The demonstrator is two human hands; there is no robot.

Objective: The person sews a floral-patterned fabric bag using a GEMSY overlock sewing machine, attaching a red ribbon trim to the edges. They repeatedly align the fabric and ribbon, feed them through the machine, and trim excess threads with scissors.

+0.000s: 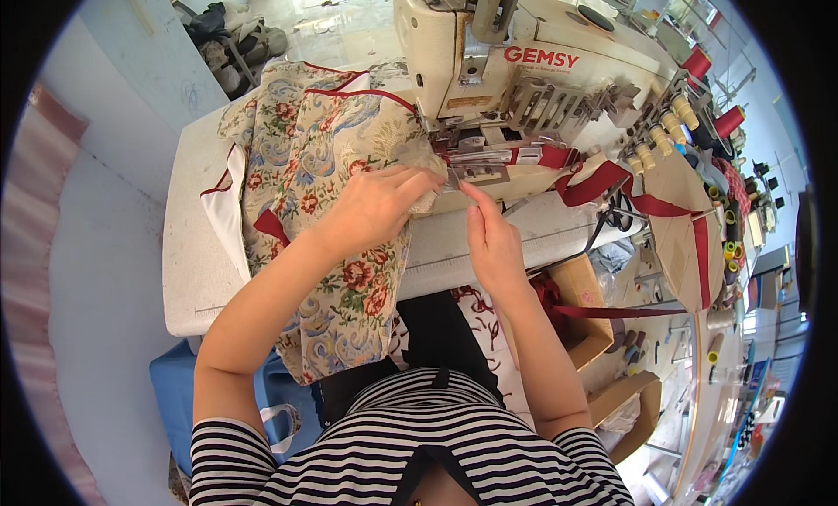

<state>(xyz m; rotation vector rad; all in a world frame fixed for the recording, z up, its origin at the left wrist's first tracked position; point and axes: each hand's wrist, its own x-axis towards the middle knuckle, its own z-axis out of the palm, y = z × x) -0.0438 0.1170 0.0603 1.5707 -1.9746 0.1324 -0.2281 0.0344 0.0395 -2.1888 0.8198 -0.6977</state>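
A floral tapestry fabric piece (353,275) with dark red binding along its far edge lies over the sewing table and hangs off the near side. My left hand (375,205) rests on it, fingers together and gripping its right edge close to the needle area. My right hand (493,244) is just to the right, thumb and forefinger pinched at the machine's front plate. A small grey metallic shape shows at those fingertips; I cannot make out whether it is held. The cream sewing machine (489,78) stands directly beyond, with red binding tape (554,157) running into its metal folder.
Binding tape loops across a cardboard disc (676,244) at the right. Black-handled scissors (618,216) lie near the table's right end. Thread cones (685,113) stand behind. Below are a cardboard box (587,309) and a blue container (175,392). A wall is close on the left.
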